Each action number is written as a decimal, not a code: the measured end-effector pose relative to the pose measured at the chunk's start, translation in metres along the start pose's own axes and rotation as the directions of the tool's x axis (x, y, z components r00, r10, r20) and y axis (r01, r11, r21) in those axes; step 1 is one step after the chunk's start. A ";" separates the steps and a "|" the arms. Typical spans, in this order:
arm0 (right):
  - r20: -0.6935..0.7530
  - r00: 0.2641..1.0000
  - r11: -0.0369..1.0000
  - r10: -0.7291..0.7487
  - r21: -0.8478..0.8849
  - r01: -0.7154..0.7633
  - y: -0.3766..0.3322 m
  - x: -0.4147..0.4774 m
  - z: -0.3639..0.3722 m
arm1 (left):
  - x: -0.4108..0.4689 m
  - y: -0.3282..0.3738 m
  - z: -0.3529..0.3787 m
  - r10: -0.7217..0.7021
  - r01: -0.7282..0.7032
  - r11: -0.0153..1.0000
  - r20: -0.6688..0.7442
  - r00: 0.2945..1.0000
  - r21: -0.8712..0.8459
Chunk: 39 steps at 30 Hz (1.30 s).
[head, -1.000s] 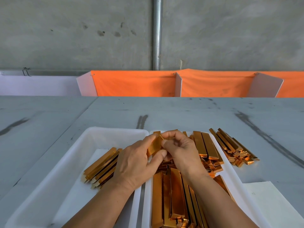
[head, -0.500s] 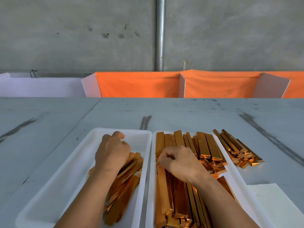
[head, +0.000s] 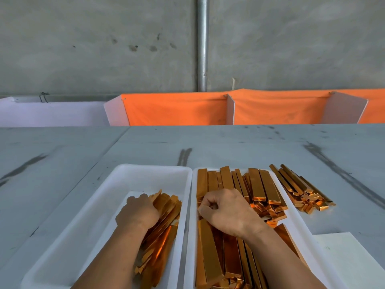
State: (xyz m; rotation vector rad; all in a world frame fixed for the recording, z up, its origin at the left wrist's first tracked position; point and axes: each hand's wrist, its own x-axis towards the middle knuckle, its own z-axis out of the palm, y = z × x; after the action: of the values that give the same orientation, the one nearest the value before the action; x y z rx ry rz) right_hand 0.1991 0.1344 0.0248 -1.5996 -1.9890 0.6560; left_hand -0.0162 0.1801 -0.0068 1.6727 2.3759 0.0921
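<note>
**Near end of the right tray [head: 300,226]:** gold sleeves [head: 210,257] lie lengthwise, with more stacked at its far end. The right hand [head: 227,211] rests on them, fingers curled into a fist and thumb against forefinger; whether it pinches a sleeve cannot be told.

**Right side of the left tray [head: 83,215]:** the left hand [head: 137,211] bends its fingers over a pile of flattened gold strips [head: 164,226]; its grasp is hidden.

**Off the right tray's far right corner:** a loose heap [head: 302,192] lies on the table [head: 229,142].

**Table's far edge:** orange cloth [head: 177,109].

Two trays [head: 100,197], three heaps of gold strips [head: 258,184]
One heap is lying in each tray, one on the table [head: 229,147]; two hands, the left hand [head: 137,213] and the right hand [head: 229,211], are resting on them; one paper sheet [head: 350,257] is lying alongside.
</note>
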 end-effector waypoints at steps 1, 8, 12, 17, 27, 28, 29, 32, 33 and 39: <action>-0.007 1.000 1.000 -0.005 0.007 0.005 0.000 0.000 0.000 | 0.000 0.000 -0.001 -0.003 0.003 1.000 0.014 1.000 -0.011; -0.033 0.999 0.999 -0.029 0.022 0.030 0.002 0.001 0.003 | 0.003 0.004 -0.002 0.024 -0.028 0.992 -0.039 0.999 -0.123; -0.039 0.999 0.999 -0.038 0.019 0.039 0.001 0.002 0.003 | -0.002 0.011 -0.006 0.019 -0.058 0.974 -0.176 0.984 -0.219; -0.063 0.997 0.998 -0.038 0.041 0.041 0.000 0.002 0.003 | -0.014 0.019 -0.014 0.137 -0.235 0.949 -0.395 0.909 -0.210; -0.135 0.990 0.985 -0.041 0.159 0.063 0.000 0.002 0.002 | -0.033 0.036 -0.008 0.297 -0.386 0.916 -0.467 0.833 -0.107; -0.135 0.990 0.985 -0.042 0.159 0.064 0.000 0.002 0.002 | -0.034 0.036 -0.009 0.280 -0.372 0.922 -0.478 0.833 -0.109; -0.136 0.990 0.986 -0.043 0.157 0.064 0.000 0.002 0.002 | -0.034 0.036 -0.010 0.271 -0.367 0.923 -0.489 0.829 -0.112; -0.139 0.989 0.986 -0.044 0.153 0.066 0.001 0.003 0.003 | -0.035 0.034 -0.014 0.250 -0.392 0.903 -0.527 0.812 -0.176; -0.141 0.989 0.986 -0.046 0.153 0.068 0.001 0.002 0.003 | -0.036 0.034 -0.015 0.246 -0.397 0.899 -0.540 0.805 -0.183; -0.145 0.989 0.983 -0.031 0.173 0.056 -0.001 0.002 0.002 | -0.039 0.031 -0.021 0.285 -0.533 0.805 -0.619 0.732 -0.261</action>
State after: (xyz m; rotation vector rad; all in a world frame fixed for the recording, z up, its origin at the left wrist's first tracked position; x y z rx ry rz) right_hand 0.1969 0.1363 0.0238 -1.4515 -1.8049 0.6626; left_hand 0.0205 0.1558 0.0250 2.1087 2.0026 1.2482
